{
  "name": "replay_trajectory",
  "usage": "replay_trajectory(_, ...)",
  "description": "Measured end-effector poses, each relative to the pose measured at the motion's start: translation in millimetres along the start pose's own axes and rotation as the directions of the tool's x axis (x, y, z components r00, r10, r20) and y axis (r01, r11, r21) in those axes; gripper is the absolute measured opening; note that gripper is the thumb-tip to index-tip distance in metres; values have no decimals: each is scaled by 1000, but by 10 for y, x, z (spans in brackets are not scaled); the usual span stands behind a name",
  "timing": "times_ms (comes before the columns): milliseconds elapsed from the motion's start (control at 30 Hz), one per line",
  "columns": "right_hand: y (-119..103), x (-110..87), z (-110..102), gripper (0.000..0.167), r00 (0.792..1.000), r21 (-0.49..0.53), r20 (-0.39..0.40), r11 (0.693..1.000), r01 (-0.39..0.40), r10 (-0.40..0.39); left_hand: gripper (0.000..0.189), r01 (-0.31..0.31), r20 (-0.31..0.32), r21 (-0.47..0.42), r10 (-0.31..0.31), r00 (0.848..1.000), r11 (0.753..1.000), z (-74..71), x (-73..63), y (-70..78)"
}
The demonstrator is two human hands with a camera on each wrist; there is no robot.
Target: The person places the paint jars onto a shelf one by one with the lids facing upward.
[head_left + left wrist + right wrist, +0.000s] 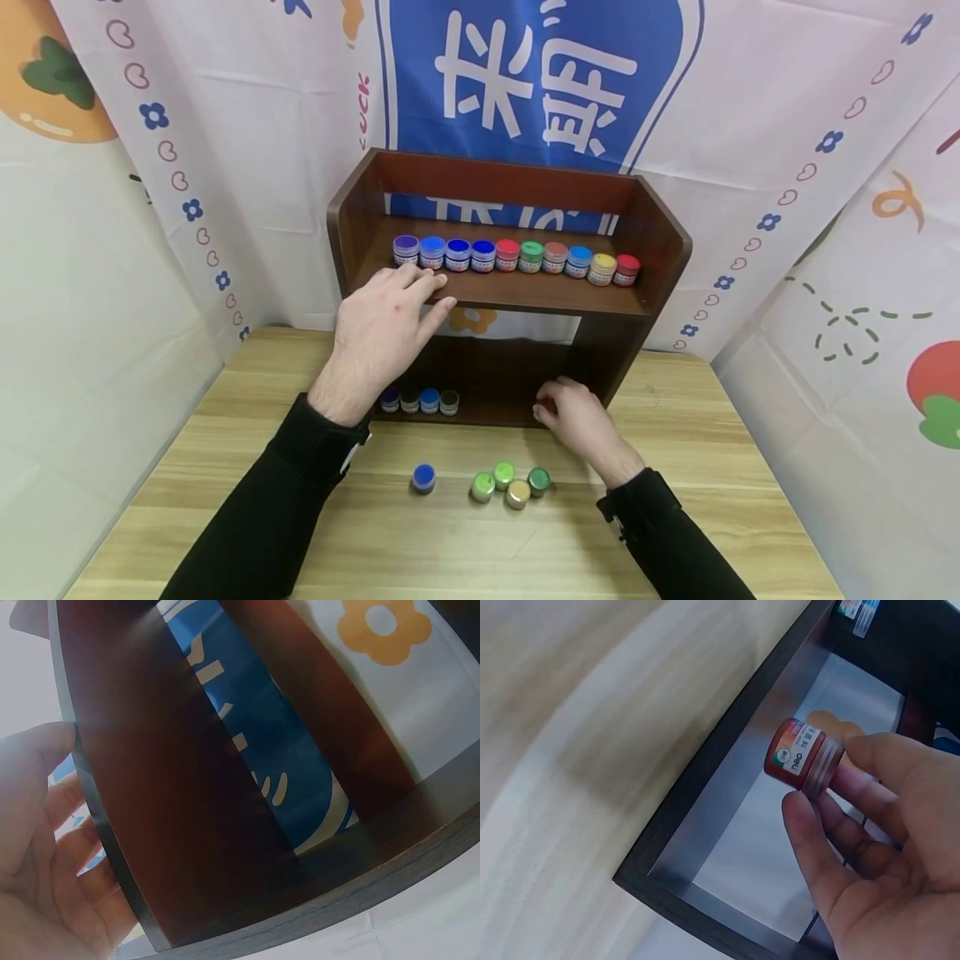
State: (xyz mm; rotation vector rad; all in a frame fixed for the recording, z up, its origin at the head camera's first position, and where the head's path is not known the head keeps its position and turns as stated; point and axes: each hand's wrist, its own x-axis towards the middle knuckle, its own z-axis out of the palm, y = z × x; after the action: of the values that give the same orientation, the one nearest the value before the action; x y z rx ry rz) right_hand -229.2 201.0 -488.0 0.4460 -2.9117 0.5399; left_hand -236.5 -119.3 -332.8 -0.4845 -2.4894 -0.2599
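Note:
My right hand (581, 421) pinches a small red-brown paint jar (795, 754) by its clear lid end, between thumb and fingertips. In the right wrist view the jar's label faces the camera, and it is held over the lower shelf, toward its right end. My left hand (386, 321) rests on the front edge of the upper shelf (510, 292), fingers reaching toward the leftmost jars. From below, the left wrist view shows my left thumb (56, 742) at the shelf edge and the other fingers partly hidden past it. A row of paint jars (507, 255) in several colours lines the upper shelf.
Several jars (429, 401) stand at the left of the lower shelf, partly beside my left wrist. In front of the dark wooden rack (667, 242), a blue jar (423, 477) and a cluster of green and tan jars (517, 493) sit on the wooden table (450, 558).

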Motion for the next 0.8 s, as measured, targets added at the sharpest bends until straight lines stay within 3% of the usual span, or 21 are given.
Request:
replay_trajectory(500, 87, 94, 74, 13, 998, -43, 28, 997, -58, 60, 51, 16, 33, -2, -16, 999, 1000, 12, 6, 9)
replay_trajectory(800, 73, 53, 56, 20, 999, -68, -9, 996, -51, 50, 49, 19, 26, -4, -19, 999, 1000, 2, 6, 13)
